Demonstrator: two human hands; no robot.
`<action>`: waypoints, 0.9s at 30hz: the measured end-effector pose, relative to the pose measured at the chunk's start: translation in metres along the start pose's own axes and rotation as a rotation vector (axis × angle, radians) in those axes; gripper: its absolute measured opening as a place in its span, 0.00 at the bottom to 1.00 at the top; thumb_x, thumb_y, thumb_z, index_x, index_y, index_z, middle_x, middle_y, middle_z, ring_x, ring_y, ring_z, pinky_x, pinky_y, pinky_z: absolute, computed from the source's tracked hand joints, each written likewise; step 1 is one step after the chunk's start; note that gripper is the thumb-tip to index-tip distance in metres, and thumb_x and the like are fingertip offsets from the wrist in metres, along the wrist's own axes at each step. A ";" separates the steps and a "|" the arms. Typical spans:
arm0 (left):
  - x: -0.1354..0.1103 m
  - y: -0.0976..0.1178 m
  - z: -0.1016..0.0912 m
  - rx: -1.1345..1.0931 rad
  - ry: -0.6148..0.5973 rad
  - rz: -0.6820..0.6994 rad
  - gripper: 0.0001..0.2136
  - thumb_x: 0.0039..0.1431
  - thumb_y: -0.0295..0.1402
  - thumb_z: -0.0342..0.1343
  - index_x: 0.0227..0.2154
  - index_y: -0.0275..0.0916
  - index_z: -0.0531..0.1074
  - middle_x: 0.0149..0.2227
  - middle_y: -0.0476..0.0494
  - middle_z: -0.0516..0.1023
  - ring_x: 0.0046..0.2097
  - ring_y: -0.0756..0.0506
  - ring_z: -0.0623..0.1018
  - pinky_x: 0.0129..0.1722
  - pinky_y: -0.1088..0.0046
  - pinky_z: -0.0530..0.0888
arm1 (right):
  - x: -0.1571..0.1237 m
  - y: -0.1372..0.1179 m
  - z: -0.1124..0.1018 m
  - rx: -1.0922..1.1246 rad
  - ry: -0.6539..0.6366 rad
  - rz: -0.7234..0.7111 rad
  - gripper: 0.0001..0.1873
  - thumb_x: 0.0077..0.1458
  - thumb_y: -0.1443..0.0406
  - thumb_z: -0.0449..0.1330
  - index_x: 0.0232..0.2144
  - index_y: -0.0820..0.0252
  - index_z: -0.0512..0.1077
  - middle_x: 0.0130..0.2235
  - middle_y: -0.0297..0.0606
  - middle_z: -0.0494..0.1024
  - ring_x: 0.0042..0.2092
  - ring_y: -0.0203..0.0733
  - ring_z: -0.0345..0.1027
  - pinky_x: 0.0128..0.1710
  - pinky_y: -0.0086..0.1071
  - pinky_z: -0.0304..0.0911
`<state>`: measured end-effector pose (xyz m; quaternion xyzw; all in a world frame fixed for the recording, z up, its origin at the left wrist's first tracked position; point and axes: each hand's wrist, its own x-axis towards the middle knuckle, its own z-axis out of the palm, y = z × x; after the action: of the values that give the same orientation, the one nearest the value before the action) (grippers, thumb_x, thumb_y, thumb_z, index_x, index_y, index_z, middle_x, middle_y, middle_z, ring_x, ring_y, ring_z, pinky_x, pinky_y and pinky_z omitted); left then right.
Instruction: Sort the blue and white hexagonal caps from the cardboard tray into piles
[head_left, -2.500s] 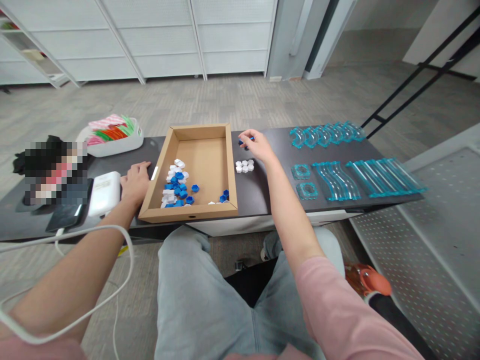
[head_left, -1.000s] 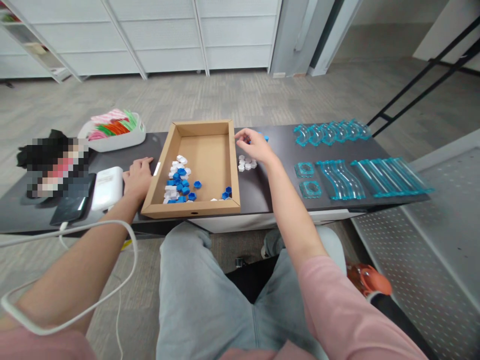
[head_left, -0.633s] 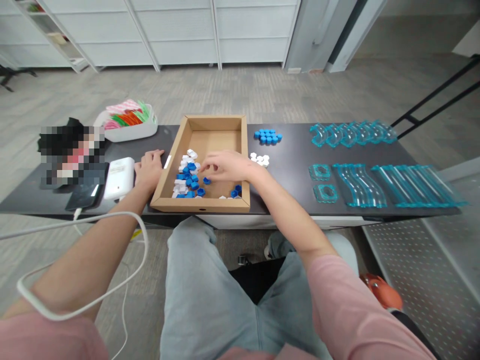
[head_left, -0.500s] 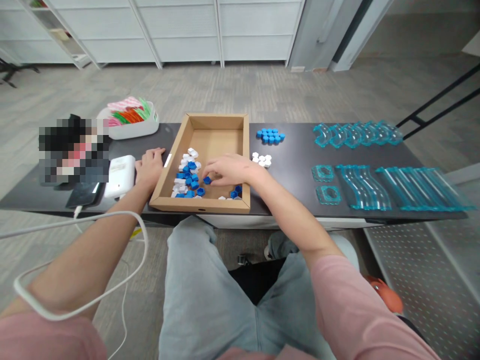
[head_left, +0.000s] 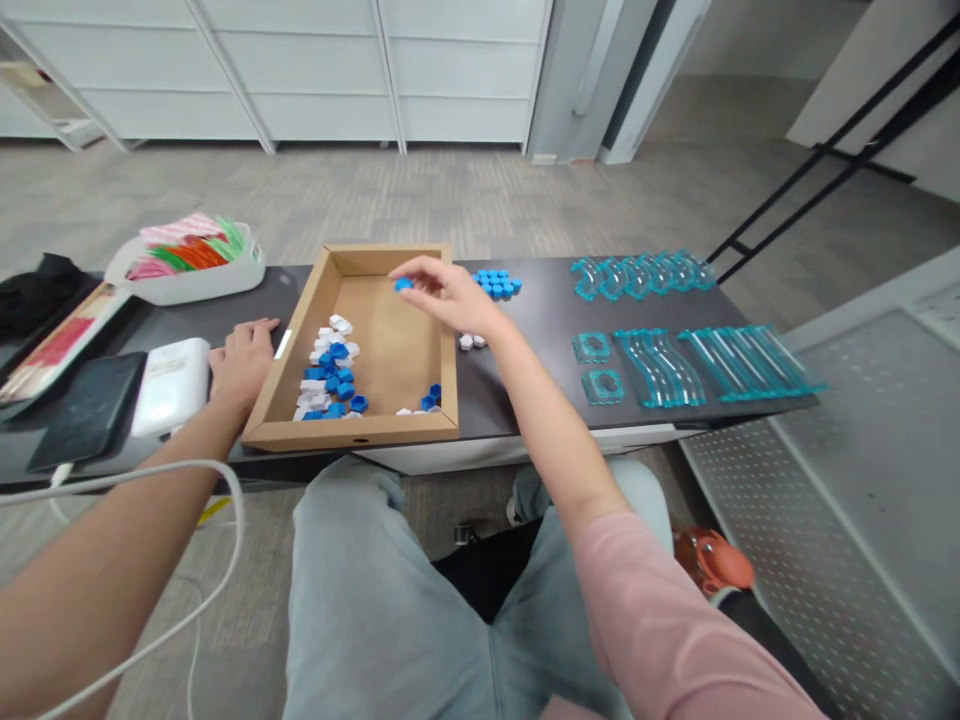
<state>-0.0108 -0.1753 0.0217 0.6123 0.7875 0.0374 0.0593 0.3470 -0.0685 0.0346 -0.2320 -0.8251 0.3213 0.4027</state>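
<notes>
Raised over the far part of a cardboard tray [head_left: 352,432], my right hand [head_left: 446,292] pinches a blue hexagonal piece [head_left: 403,285] between thumb and fingers. Inside the tray, a heap of blue and white hexagonal pieces [head_left: 330,375] lies along the left side, and a few more blue pieces [head_left: 431,398] sit in the near right corner. My left hand [head_left: 246,358] rests on the table beside the tray's left wall, fingers stretched out. Right of the tray stands a cluster of blue hexagonal pieces [head_left: 497,283], with white ones [head_left: 471,342] partly hidden by my right wrist.
Clear teal plastic track pieces [head_left: 660,368] lie in groups on the right of the dark table [head_left: 525,400]. At left are a white basket [head_left: 187,285] of colourful strips, a white device [head_left: 172,385] and a black phone [head_left: 90,410]. A white cable [head_left: 236,500] loops over my left arm.
My right hand has lifted a blue piece from the tray's near part and carried it away from me to the far part. My left hand stays by the tray; the camera view has shifted right.
</notes>
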 end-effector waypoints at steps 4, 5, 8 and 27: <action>0.000 0.001 -0.003 0.006 -0.037 0.006 0.34 0.82 0.40 0.37 0.83 0.28 0.59 0.84 0.16 0.58 0.83 0.21 0.63 0.81 0.33 0.61 | -0.013 0.060 -0.059 -0.085 0.420 0.201 0.22 0.81 0.50 0.62 0.66 0.52 0.80 0.61 0.44 0.85 0.60 0.48 0.81 0.67 0.45 0.77; 0.000 0.001 -0.004 0.010 -0.041 0.006 0.34 0.82 0.39 0.36 0.83 0.29 0.59 0.84 0.16 0.58 0.83 0.22 0.63 0.81 0.33 0.61 | -0.019 0.073 -0.071 -0.101 0.515 0.261 0.22 0.80 0.52 0.63 0.66 0.53 0.80 0.62 0.45 0.86 0.60 0.49 0.81 0.68 0.46 0.76; 0.000 0.002 -0.005 0.025 -0.038 0.004 0.34 0.82 0.39 0.36 0.83 0.30 0.59 0.84 0.16 0.58 0.83 0.23 0.64 0.81 0.35 0.62 | -0.038 0.097 -0.097 -0.131 0.763 0.514 0.20 0.76 0.59 0.67 0.64 0.59 0.80 0.60 0.50 0.87 0.59 0.49 0.84 0.69 0.47 0.77; 0.001 -0.001 -0.004 0.000 -0.035 0.021 0.36 0.81 0.40 0.36 0.84 0.27 0.59 0.83 0.15 0.60 0.82 0.20 0.64 0.80 0.32 0.62 | -0.057 0.101 -0.099 -0.438 0.541 0.787 0.21 0.73 0.69 0.66 0.64 0.64 0.87 0.66 0.54 0.89 0.66 0.54 0.86 0.75 0.46 0.73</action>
<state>-0.0123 -0.1748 0.0253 0.6211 0.7799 0.0274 0.0724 0.4725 -0.0023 -0.0210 -0.6779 -0.5899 0.1970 0.3920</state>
